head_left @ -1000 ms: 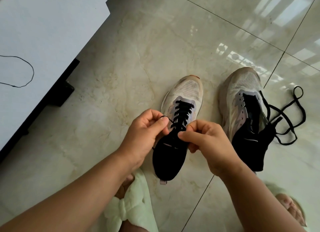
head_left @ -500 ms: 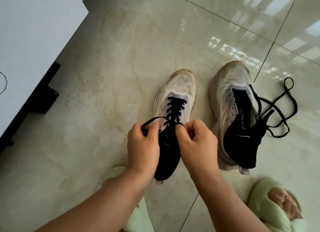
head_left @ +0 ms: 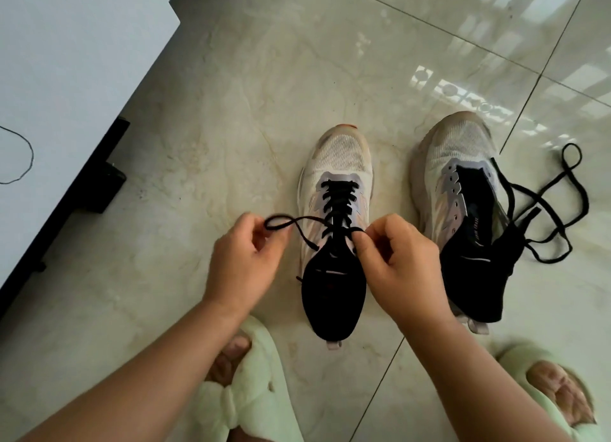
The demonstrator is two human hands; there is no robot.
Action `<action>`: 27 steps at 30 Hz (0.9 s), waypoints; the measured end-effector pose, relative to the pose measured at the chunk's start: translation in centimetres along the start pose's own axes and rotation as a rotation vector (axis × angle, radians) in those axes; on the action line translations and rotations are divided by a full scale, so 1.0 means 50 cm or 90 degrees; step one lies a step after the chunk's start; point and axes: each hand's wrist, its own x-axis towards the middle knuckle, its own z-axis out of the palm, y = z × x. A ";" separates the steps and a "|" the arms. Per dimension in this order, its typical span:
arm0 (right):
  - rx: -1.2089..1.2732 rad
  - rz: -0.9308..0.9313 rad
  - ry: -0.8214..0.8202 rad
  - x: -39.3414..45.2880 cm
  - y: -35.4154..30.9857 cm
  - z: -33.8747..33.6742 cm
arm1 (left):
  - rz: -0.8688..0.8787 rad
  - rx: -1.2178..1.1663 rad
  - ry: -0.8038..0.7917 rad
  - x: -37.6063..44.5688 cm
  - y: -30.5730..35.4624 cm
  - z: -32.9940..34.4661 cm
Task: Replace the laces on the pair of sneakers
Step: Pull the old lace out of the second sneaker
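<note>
Roughly halfway: left hand (head_left: 244, 263) and right hand (head_left: 396, 259) each pinch a lace end of the laced sneaker (head_left: 334, 230); the other sneaker (head_left: 463, 210) sits unlaced beside a loose lace (head_left: 549, 210).

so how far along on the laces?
Done: left sneaker is laced through its eyelets. In hand: left hand and right hand each pinch a lace end, tying. Left: right sneaker is unlaced, its loose lace beside it.
</note>
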 end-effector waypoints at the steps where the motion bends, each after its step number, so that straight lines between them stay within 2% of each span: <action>1: 0.050 0.046 0.007 -0.001 0.000 0.002 | -0.064 -0.069 -0.032 -0.011 0.014 0.010; 3: 0.128 0.093 0.024 -0.009 -0.003 0.004 | -0.131 -0.175 -0.083 -0.032 0.038 0.025; 5: 0.164 0.084 0.021 -0.022 -0.008 0.005 | -0.157 -0.278 -0.080 -0.048 0.059 0.028; 9: 0.096 0.012 0.003 -0.039 -0.013 0.010 | -0.118 -0.352 -0.064 -0.062 0.078 0.026; 14: 0.063 0.027 0.020 -0.034 -0.009 0.018 | -0.099 -0.261 -0.019 -0.032 0.047 0.025; 16: 0.074 0.040 0.018 -0.035 -0.007 0.018 | -0.055 -0.143 0.036 -0.006 0.025 0.014; 19: 0.087 0.038 0.022 -0.037 -0.010 0.019 | -0.011 0.041 0.056 0.027 -0.006 -0.001; 21: 0.088 0.037 0.023 -0.038 -0.010 0.020 | -0.035 0.030 0.040 0.028 -0.009 -0.003; 27: 0.089 0.029 0.038 -0.040 -0.010 0.024 | -0.123 -0.146 -0.034 -0.051 0.051 0.021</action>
